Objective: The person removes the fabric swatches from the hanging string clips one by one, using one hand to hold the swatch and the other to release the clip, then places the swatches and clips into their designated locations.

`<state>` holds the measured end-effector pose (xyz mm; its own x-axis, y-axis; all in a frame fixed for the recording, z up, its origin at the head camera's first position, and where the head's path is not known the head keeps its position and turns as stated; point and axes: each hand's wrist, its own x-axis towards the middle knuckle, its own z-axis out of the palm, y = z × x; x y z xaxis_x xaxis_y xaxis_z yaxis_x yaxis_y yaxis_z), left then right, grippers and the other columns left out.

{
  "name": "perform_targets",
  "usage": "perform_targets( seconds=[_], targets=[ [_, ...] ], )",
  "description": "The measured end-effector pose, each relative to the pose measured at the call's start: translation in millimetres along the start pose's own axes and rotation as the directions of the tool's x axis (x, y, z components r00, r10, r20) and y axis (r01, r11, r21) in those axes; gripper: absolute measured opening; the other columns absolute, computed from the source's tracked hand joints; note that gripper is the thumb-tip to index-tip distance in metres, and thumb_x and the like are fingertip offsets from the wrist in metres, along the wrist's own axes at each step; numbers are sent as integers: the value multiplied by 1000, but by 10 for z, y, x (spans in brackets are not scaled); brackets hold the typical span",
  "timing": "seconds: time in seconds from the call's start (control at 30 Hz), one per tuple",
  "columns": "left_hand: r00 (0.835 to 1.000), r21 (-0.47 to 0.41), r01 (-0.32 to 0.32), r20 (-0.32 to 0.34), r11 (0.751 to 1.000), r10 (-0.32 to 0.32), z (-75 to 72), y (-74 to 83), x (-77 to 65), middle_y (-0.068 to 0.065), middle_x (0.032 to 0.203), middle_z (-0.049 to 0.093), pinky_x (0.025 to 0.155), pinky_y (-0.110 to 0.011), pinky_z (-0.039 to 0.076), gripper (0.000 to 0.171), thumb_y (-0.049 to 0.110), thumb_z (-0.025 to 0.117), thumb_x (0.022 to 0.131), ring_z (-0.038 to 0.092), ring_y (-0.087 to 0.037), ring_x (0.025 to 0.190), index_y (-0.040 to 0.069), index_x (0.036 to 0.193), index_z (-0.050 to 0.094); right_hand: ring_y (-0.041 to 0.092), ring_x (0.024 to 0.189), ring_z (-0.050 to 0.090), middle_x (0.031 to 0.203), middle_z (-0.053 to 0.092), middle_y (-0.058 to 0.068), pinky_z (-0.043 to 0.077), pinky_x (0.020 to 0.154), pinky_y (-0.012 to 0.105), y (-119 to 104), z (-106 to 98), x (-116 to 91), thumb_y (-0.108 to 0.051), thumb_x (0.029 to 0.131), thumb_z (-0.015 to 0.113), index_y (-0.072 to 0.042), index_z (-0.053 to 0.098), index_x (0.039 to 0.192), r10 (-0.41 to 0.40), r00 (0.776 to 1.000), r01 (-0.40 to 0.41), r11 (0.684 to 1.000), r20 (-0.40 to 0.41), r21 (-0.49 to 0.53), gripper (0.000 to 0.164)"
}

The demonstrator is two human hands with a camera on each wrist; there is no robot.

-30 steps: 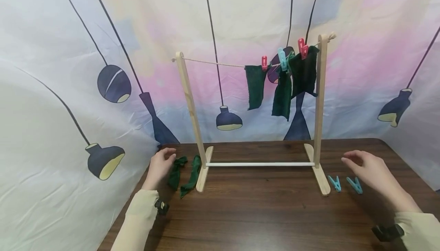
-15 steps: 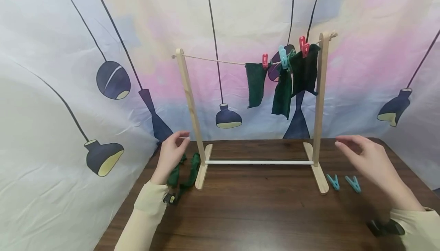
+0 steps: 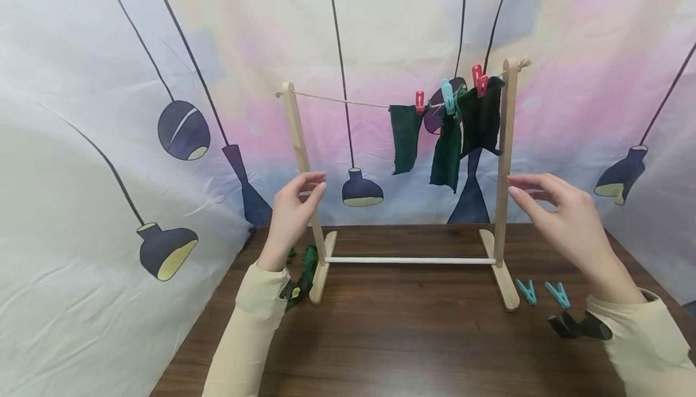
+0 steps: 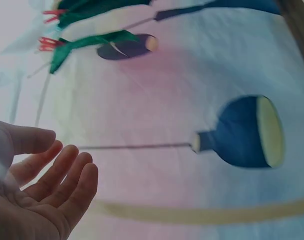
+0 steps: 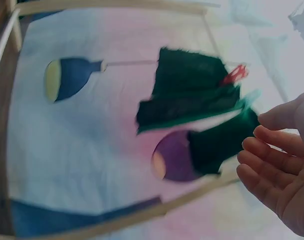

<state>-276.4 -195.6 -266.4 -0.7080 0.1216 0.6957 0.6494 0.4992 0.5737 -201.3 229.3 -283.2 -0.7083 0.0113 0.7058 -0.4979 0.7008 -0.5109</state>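
Note:
My left hand (image 3: pixel 292 213) is raised in front of the left post of a small wooden drying rack (image 3: pixel 505 155), thumb and fingers loosely bent with nothing between them. Near the right post, my right hand (image 3: pixel 568 225) is held up the same way, also holding nothing. A string (image 3: pixel 348 102) runs between the posts. From its right half hang three dark green cloth pieces (image 3: pixel 405 140), held by red clothespins (image 3: pixel 419 102) and a light blue clothespin (image 3: pixel 447 96). In the right wrist view the right fingertips (image 5: pixel 249 145) overlap the hanging cloth.
Two light blue clothespins (image 3: pixel 557 294) lie on the brown table (image 3: pixel 402 336) right of the rack's foot. More green cloth (image 3: pixel 307 267) lies by the left foot, partly hidden behind the left wrist. A white rod (image 3: pixel 408 260) joins the feet. Behind hangs a lamp-patterned curtain (image 3: pixel 261 40).
Both hands have risen from low beside the rack to about mid-post height and come inward, the left one moving right and the right one moving left. The hanging cloths stay pegged.

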Motion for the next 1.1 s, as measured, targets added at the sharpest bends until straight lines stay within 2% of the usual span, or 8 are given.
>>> perform_targets(
  seconds=[0.07,0.13,0.43,0.6,0.83,0.9,1.03,1.1],
  targets=[
    [1000,-21,-15,-8,1000,15,38,92,64,-8,120,71,87,-42,56,27,23,65,101,67,-22,106,10,124,69,-12,102,52,118,70,8,36,85,3,-104,38,71,-18,96,71,-12,70,126,-50,998,51,998,-25,35,30],
    [999,-43,-33,-17,999,32,80,175,124,-8,119,71,86,-41,56,27,22,66,100,67,-21,105,9,124,70,-13,103,53,117,70,7,38,88,4,-203,75,133,-15,95,72,-13,71,125,-96,994,99,993,-47,68,30],
    [995,-147,-95,-8,985,95,287,500,335,-11,117,72,86,-40,56,26,17,68,98,68,-21,102,4,121,71,-5,98,59,118,70,5,44,85,9,-577,197,456,-7,94,72,-8,70,126,-260,961,268,959,-97,90,32],
    [992,-159,-124,14,979,128,383,649,437,-10,117,71,86,-39,56,27,17,67,99,67,-20,101,3,122,70,-1,99,61,120,70,5,46,89,10,-759,240,653,-6,93,72,-6,69,126,-304,947,314,942,-102,115,33],
    [987,-129,-151,27,980,156,506,775,526,-9,115,72,85,-36,57,24,13,67,98,69,-18,98,3,120,70,24,101,69,124,69,6,46,88,9,-917,249,848,-14,95,71,-10,69,129,-287,953,296,951,-101,91,34],
    [986,-128,-155,37,980,160,539,789,539,-10,114,72,85,-36,57,25,13,67,98,69,-19,98,3,120,70,26,104,69,126,68,7,50,89,15,-941,251,905,-17,96,71,-11,67,132,-270,960,276,959,-79,70,36],
    [984,-100,-159,66,982,166,614,793,569,-10,113,73,83,-35,58,26,16,66,99,70,-20,98,2,121,69,31,110,68,133,64,10,56,91,41,-977,262,1008,-20,97,69,-11,63,138,-239,971,239,971,-3,26,42],
    [983,-83,-158,77,984,165,650,796,588,-10,112,73,83,-33,58,27,16,66,99,70,-20,97,2,121,69,33,111,67,136,62,12,56,89,50,-991,272,1064,-20,97,69,-10,61,139,-239,971,238,971,27,16,43]
  ],
)
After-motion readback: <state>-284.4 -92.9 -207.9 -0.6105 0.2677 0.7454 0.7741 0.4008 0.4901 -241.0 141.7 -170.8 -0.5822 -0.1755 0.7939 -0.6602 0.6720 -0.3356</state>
